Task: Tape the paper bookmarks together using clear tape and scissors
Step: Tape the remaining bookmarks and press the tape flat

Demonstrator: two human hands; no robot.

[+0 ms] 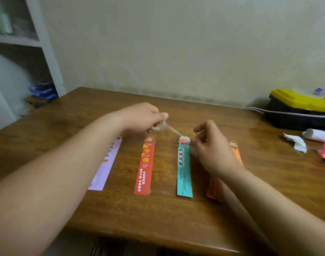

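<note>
Bookmarks (184,169) lengthwise toward wall (176,52); left hand (139,118) around tape roll (160,126), right hand (211,150) pinching strip (173,131).

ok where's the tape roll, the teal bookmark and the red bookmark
tape roll (159,126): head view, its visible rim
teal bookmark (184,170): head view, mid strip
red bookmark (144,169): head view, mid strip

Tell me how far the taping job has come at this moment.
Done: four bookmarks, purple, red, teal and orange, lie side by side on the table, apart, none visibly joined. In hand: the left hand grips the clear tape roll; the right hand pinches the strip pulled from it. Left: cutting the strip and taping every joint. No scissors are in view.
</note>
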